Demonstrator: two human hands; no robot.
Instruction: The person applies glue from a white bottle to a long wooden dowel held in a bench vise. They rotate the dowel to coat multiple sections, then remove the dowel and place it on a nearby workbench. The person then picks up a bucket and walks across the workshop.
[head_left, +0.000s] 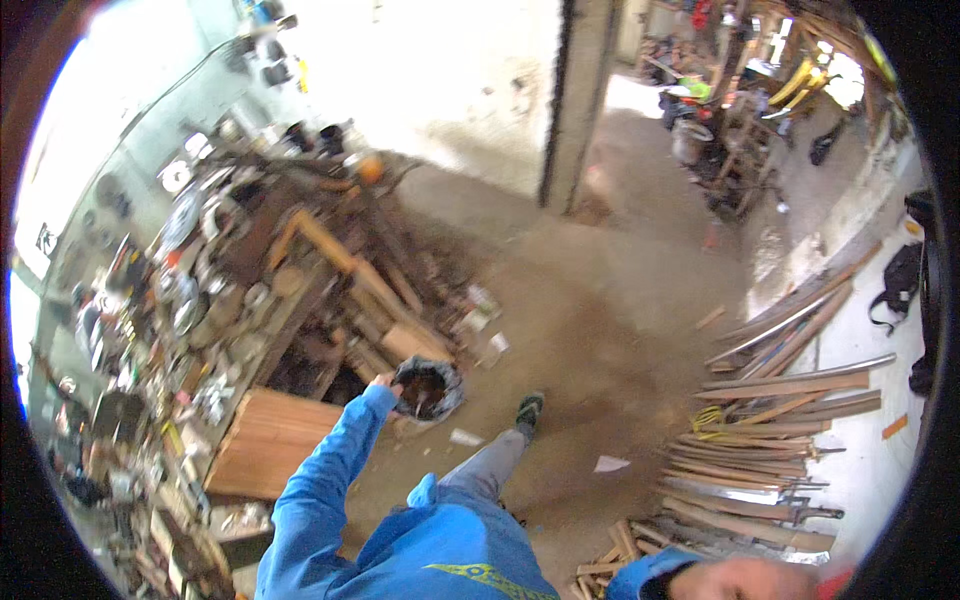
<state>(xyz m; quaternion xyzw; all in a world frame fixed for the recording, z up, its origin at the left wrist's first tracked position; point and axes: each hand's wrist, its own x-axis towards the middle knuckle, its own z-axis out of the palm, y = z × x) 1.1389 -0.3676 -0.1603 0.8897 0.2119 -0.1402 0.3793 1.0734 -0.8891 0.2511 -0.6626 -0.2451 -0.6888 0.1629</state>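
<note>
My left arm in a blue sleeve reaches down and forward. At its end, my left hand [384, 381] is closed on the rim of a round bucket [452, 403] with a dark, crumpled bag-like lining. Brownish contents show inside, too blurred to name. Close to the camera at the lower right edge is my right hand [745, 580], beyond a blue cuff. It is blurred and partly cut off, so its fingers do not show clearly. Something red lies right beside it at the picture's rim.
To the left, a cluttered workbench [275, 335] carries many tools and parts. A wooden panel [272, 442] leans by the bucket. Long wooden handles [770, 440] line the right wall. A post [580, 110] stands ahead. Scraps of paper [611, 464] lie on the dirty floor.
</note>
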